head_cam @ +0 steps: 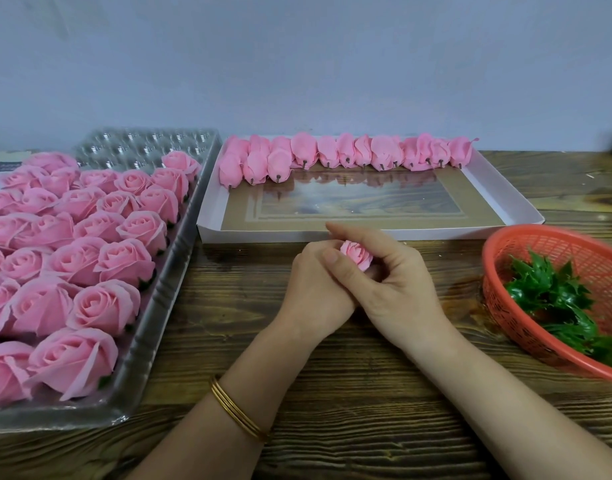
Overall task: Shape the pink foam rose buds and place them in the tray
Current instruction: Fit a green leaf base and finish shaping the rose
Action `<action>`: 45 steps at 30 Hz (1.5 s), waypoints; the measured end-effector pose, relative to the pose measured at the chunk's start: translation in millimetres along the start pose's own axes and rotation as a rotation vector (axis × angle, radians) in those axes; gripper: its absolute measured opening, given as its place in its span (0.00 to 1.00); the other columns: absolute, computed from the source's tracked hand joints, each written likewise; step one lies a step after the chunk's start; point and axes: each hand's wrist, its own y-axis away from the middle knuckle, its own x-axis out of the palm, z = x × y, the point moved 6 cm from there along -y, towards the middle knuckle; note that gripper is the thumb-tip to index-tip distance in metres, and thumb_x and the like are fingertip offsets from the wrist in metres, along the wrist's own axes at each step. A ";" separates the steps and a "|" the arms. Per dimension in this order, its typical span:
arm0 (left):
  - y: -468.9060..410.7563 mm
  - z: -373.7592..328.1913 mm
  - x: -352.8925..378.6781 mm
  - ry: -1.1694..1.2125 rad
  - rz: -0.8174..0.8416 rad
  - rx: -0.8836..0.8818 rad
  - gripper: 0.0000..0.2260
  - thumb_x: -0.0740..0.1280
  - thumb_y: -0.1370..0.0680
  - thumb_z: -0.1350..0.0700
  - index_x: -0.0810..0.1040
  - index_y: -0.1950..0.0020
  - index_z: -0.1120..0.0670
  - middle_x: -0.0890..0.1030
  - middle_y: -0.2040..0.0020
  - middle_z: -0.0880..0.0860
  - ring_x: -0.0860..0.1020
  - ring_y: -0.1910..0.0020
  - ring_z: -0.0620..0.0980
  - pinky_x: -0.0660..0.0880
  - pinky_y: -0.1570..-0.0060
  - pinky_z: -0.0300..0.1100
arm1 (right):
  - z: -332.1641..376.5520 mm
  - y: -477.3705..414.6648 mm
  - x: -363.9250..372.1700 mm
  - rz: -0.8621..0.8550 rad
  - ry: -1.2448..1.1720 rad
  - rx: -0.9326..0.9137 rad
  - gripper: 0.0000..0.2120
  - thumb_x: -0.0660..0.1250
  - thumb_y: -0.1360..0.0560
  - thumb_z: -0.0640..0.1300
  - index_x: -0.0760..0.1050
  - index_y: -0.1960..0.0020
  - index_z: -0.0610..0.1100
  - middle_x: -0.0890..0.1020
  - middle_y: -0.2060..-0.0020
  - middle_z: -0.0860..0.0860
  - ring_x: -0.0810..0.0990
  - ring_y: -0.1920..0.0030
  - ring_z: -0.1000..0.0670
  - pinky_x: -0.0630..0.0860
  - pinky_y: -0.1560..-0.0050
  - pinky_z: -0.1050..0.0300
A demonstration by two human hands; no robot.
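Hands clasped at mid-table over wood-grain table (332, 393), just in front of white cardboard tray (366, 233). Pink foam rose bud (356, 257) between left hand (315, 285) and right hand (401, 289), grip of each curled snugly round it, only its top showing. Row of closed pink buds (332, 154) along that tray's far edge. Clear plastic tray (152, 341) of open pink roses (90, 271) at left. Red basket (498, 258) of green leaves (553, 296) at right. Gold bangles (238, 414) on left wrist.
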 end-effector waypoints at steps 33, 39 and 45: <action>7.9 -14.3 21.5 0.423 0.453 -0.022 0.17 0.70 0.29 0.71 0.73 0.68 0.51 0.70 0.74 0.46 0.68 0.75 0.41 0.65 0.74 0.33 | 14.6 -6.9 -10.5 0.301 -0.558 0.234 0.10 0.72 0.35 0.49 0.86 0.58 0.45 0.85 0.48 0.46 0.82 0.44 0.49 0.80 0.50 0.56; 8.4 -13.3 20.4 0.502 0.479 -0.058 0.08 0.70 0.30 0.66 0.71 0.58 0.68 0.66 0.67 0.58 0.63 0.72 0.48 0.59 0.74 0.38 | 12.0 -5.5 -9.4 0.337 -0.490 0.257 0.09 0.76 0.33 0.46 0.86 0.52 0.46 0.83 0.46 0.40 0.82 0.44 0.46 0.81 0.47 0.48; 8.0 -9.9 20.6 0.562 0.491 -0.075 0.06 0.70 0.30 0.68 0.74 0.56 0.65 0.67 0.68 0.57 0.67 0.73 0.45 0.63 0.75 0.35 | 11.6 -3.2 -7.8 0.348 -0.509 0.281 0.14 0.74 0.36 0.45 0.85 0.51 0.44 0.82 0.45 0.39 0.82 0.45 0.46 0.82 0.51 0.51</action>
